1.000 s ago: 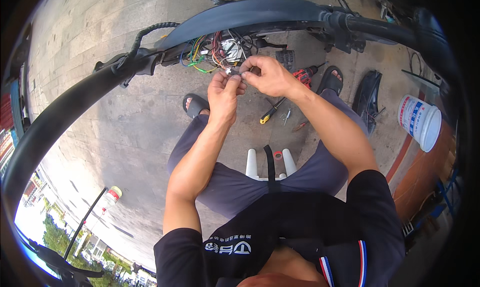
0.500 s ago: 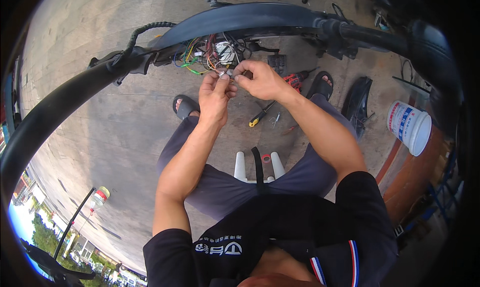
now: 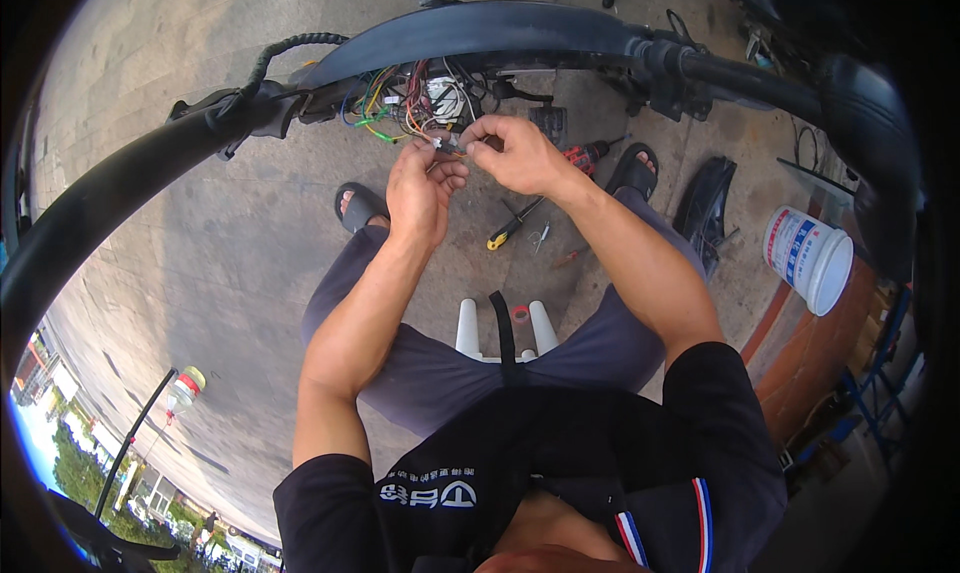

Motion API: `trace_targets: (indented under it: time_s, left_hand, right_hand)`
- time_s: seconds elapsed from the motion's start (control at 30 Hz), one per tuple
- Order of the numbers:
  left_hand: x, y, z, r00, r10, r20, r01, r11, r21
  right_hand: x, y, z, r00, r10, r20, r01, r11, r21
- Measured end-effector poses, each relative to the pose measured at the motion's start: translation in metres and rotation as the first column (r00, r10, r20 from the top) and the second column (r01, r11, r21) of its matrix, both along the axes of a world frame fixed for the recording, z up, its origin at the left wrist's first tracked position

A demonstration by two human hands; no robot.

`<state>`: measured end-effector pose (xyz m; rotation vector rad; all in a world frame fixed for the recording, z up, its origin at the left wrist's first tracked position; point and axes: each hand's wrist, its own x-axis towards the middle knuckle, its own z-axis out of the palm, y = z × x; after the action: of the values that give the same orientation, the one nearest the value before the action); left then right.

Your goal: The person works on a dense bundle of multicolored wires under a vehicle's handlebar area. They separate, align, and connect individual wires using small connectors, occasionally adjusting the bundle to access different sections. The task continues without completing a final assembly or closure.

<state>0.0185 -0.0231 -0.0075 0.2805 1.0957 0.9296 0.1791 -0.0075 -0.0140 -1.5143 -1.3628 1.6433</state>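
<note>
Colourful wires point(image 3: 380, 101) spill in a tangle from the underside of a dark curved frame, with a white block point(image 3: 445, 98) among them. My left hand point(image 3: 418, 195) pinches a small white wire connector point(image 3: 437, 143) between thumb and fingertips, its other fingers curled. Close beside it, my right hand point(image 3: 515, 158) has thumb and forefinger brought together at the wire ends. What those right fingertips hold is too small to make out. Green sleeves point(image 3: 378, 133) show on several wires to the left of the hands.
A black tube frame point(image 3: 490, 35) arches across the top. On the floor lie a red drill point(image 3: 585, 157), a yellow-handled screwdriver point(image 3: 505, 235), a black curved part point(image 3: 705, 208) and a red tape roll point(image 3: 520, 314). A white bucket point(image 3: 825, 273) stands at right; a white stool point(image 3: 467, 328) is below me.
My left hand has turned a little, its fingers shifting around the connector. The right hand stays close by. The whole view has shifted slightly.
</note>
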Motion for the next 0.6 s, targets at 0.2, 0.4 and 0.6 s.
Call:
trace_targets:
  time_s: [0.2, 0.4, 0.6]
  left_hand:
    - [-0.0014, -0.0002, -0.0028, 1.000, -0.017, -0.006, 0.017, 1.000, -0.003]
    - [-0.0004, 0.0004, -0.0018, 1.000, -0.015, -0.005, 0.015, 1.000, 0.003]
    - [-0.0012, 0.0013, -0.0021, 1.000, -0.023, -0.006, 0.023, 1.000, -0.001]
  right_hand:
    - [0.0007, 0.0001, 0.0020, 1.000, 0.021, 0.012, -0.021, 0.999, -0.038]
    - [-0.0002, 0.0000, 0.0026, 1.000, 0.020, 0.006, -0.020, 1.000, 0.005]
    - [-0.0006, -0.0005, 0.0016, 0.999, 0.033, 0.017, -0.033, 0.999, 0.024]
